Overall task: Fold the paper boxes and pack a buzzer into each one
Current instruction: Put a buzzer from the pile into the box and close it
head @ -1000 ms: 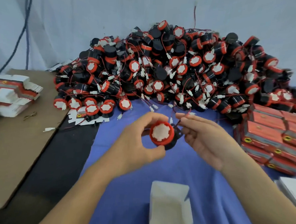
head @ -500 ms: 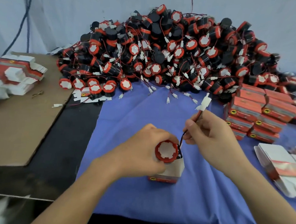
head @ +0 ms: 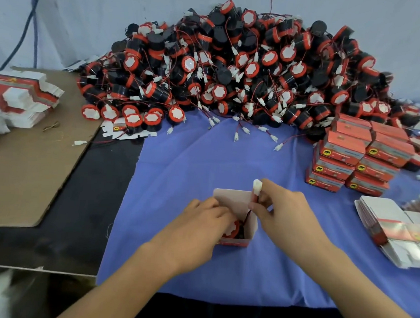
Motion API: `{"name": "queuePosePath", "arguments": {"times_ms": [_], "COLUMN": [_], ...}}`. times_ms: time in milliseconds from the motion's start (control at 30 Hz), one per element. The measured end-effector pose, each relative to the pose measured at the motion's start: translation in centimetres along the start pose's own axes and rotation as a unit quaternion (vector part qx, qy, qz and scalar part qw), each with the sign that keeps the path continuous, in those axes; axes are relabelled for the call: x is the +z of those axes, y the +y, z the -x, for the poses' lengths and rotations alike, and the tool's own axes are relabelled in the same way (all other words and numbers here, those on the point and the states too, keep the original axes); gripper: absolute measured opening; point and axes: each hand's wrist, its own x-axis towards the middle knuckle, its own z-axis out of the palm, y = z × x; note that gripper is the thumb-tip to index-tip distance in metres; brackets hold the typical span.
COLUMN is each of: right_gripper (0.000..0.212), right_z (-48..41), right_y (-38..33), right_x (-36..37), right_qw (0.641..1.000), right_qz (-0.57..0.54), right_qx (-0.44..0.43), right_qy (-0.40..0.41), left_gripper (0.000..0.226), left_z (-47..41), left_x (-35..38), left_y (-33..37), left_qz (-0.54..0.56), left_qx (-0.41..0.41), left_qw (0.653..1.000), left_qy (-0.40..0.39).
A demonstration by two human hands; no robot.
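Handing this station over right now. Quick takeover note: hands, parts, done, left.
Left hand: holds the buzzer down inside the open box.
Right hand: pinches the buzzer's wire just under its white connector, above the box.
Done: box folded, buzzer in it; packed boxes stacked at right.
Left: tuck wire and connector in, close the flaps, add it to the stack. Then repeat from the buzzer pile and the flat boxes.
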Motion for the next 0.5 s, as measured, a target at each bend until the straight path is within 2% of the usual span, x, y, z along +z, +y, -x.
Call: {"name": "queuePosePath", "arguments": {"times_ms": [200, 367, 500], "right_gripper": [0.032, 0.011, 0.007], "right_z": [-0.4, -0.9, -0.9], "right_y": [-1.3, -2.8, -2.9], "right_x": [0.1, 1.0, 2.6], "right_qw": [0.999, 0.998, 0.997], "right_qz": [0.017, -0.012, 0.008], "right_qx": [0.01, 0.029, 0.032], "right_qy": [-0.038, -0.055, -0.077], "left_gripper": [0.041, 0.07, 0.079], "left_z": [0.7, 0.7, 0.8], "left_x": [1.7, 2.4, 2.7], "left_y": [0.5, 0.8, 0.5], "left_qz": [-0.038, -0.068, -0.055], "left_qx": [-0.043, -0.065, -0.051], "left_qw": [0.997, 0.994, 0.995], "left_qy": [0.042, 0.057, 0.071]}}
